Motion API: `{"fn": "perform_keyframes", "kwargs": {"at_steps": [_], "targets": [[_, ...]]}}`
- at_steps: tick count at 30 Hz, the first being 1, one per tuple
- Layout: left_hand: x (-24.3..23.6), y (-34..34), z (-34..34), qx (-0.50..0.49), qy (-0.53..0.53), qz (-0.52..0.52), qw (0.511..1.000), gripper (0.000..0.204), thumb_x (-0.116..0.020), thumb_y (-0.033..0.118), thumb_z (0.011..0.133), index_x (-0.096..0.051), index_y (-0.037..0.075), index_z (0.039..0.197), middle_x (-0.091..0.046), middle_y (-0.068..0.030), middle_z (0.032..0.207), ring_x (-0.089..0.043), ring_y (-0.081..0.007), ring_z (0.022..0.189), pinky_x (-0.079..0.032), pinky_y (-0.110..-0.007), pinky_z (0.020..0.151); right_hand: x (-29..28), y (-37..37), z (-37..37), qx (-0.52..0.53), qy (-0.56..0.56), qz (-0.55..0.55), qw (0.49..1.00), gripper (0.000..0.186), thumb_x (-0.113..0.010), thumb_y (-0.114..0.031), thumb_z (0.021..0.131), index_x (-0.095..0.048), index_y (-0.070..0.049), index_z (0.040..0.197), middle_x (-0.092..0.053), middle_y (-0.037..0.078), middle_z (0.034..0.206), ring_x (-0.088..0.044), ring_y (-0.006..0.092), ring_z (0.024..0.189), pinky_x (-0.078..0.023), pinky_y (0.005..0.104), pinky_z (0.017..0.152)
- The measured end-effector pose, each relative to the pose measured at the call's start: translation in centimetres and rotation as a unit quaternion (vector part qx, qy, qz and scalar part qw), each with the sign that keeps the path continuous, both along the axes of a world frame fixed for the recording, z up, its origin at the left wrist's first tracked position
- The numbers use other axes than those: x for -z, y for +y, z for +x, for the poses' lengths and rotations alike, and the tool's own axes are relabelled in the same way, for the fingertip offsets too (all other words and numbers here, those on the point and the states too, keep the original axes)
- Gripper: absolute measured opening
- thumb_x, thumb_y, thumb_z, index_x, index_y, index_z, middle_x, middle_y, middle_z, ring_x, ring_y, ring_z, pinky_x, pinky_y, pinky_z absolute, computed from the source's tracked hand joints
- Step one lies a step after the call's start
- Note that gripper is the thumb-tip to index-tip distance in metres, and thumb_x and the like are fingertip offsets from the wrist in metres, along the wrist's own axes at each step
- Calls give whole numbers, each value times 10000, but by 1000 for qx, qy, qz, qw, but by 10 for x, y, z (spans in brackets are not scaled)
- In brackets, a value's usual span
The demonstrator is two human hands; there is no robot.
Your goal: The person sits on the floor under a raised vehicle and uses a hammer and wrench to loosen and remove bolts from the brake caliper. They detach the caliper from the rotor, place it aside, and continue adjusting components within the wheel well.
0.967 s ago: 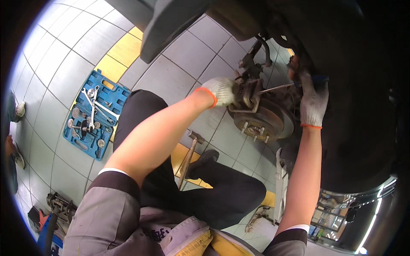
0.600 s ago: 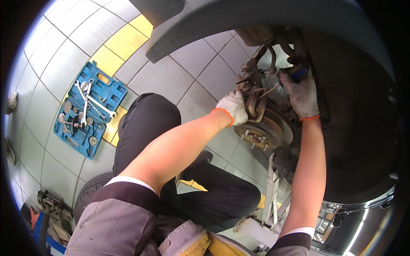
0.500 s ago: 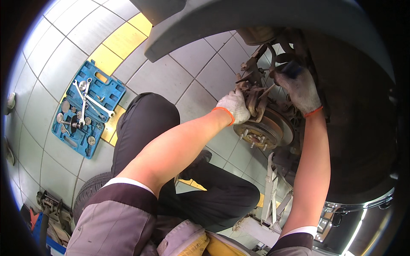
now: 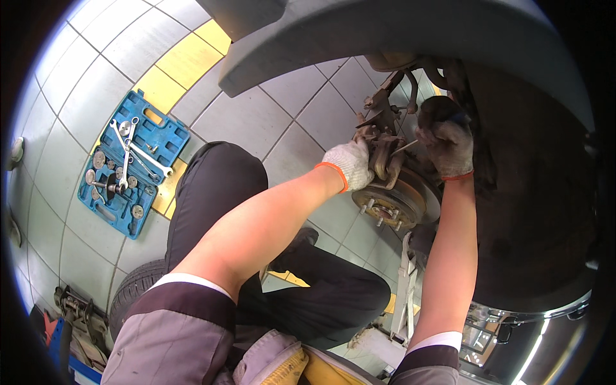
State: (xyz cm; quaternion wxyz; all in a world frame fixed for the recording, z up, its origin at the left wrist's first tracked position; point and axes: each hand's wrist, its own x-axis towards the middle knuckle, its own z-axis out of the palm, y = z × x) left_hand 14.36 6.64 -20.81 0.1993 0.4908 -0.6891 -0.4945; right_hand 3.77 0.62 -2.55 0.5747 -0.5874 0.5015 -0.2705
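The right hand (image 4: 451,149) hides its tool's handle; at seven o'clock, floor gear (image 4: 74,314) is cut off.

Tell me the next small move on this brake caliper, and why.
Probably keep the left hand bracing the caliper and lever gently with the thin tool in the right hand: its tip sits at the caliper, above the rusty disc.

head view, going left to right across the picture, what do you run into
blue tool case with wrenches on the tiled floor → the person's dark trouser knee → left hand in a white glove on the brake caliper → brake disc hub → right hand in a grey glove → dark wheel arch
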Motion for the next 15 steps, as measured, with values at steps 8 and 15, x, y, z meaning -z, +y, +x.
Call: {"fn": "perform_keyframes", "kwargs": {"at_steps": [8, 15], "targets": [[-6, 1, 1, 4, -12, -1, 1000, 736, -638, 352, 892, -446, -136, 1408, -661, -296, 1296, -670, -396, 1202, -552, -449, 1015, 30, -13, -25, 108, 16, -46, 993, 265, -621, -55, 807, -710, -36, 1056, -603, 32, 756, -435, 104, 590, -353, 285, 570], [5, -1, -9, -15, 5, -2, 1000, 565, -621, 285, 859, -561, -88, 1278, -686, -291, 1240, -662, -414, 1197, -539, -442, 1022, 30, 53, -83, 155, -174, -96, 968, 207, -646, -86, 781, -726, -50, 968, -588, 18, 747, -503, 130, 617, -444, 299, 626]]}}
